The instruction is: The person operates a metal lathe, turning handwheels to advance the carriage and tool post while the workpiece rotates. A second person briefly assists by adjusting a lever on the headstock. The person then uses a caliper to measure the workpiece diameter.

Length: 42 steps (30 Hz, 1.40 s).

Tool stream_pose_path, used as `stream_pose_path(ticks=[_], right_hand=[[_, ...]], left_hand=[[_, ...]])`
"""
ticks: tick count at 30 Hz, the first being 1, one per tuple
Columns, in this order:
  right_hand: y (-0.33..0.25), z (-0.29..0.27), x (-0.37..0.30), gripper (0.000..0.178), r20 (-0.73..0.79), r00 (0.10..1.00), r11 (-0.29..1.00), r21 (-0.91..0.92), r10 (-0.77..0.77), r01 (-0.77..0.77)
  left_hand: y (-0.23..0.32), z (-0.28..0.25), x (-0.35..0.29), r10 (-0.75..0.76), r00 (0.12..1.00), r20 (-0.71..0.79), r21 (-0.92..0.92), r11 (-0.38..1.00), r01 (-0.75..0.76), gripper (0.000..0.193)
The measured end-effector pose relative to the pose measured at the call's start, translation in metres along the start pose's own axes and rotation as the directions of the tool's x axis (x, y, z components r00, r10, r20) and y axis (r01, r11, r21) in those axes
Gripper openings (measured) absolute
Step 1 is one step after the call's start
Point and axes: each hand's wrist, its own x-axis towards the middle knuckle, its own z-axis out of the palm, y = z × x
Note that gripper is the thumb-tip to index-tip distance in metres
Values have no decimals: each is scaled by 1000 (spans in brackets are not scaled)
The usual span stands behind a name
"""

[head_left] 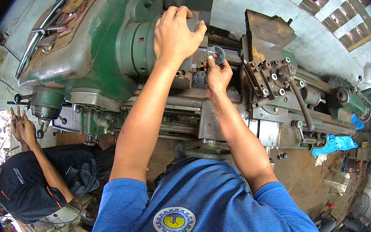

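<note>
My left hand [178,35] lies over the grey lathe chuck [193,21], its fingers curled across the top and its thumb stretched toward the right. Most of the chuck is hidden behind that hand. Just to the right, my right hand [218,75] pinches a dark grey metal ring [220,54] between thumb and fingers. The ring is beside the chuck's face, close to a thin bright rod; whether they touch I cannot tell. Beneath the chuck, a dark, rough-looking block [199,80] sits near my right wrist.
The green headstock [94,48] fills the upper left. Right of my hands stand the tool post [266,78] and its long handle [302,106]. A handwheel [206,151] is near my body. Another person [40,180] is at the left; a blue cloth [335,144] hangs at the right.
</note>
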Motion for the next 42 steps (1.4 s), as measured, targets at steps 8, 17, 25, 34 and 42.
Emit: stream_pose_path(ticks=[8,17,25,34,42], right_hand=[[11,0,9,10,-45,997,998,8,-55,56],[1,7,3,12,-125,992,999,-31,16,-20],[7,-1,10,11,-15,999,997,-73,-35,34],[2,13,12,11,-142,988,938,-345,-63,11],[6,7,11,9,-75,997,994,-109,-4,-4]], left_hand=[[-1,1,1,-4,1000,8,14,1000,4,33],[1,0,0,-18,999,40,23,1000,17,35],[-1,5,0,1,1000,-10,23,1000,-1,35],[-3,3,-2,19,1000,-12,96,995,-18,37],[2,1,-7,-85,996,-21,132,987,87,42]])
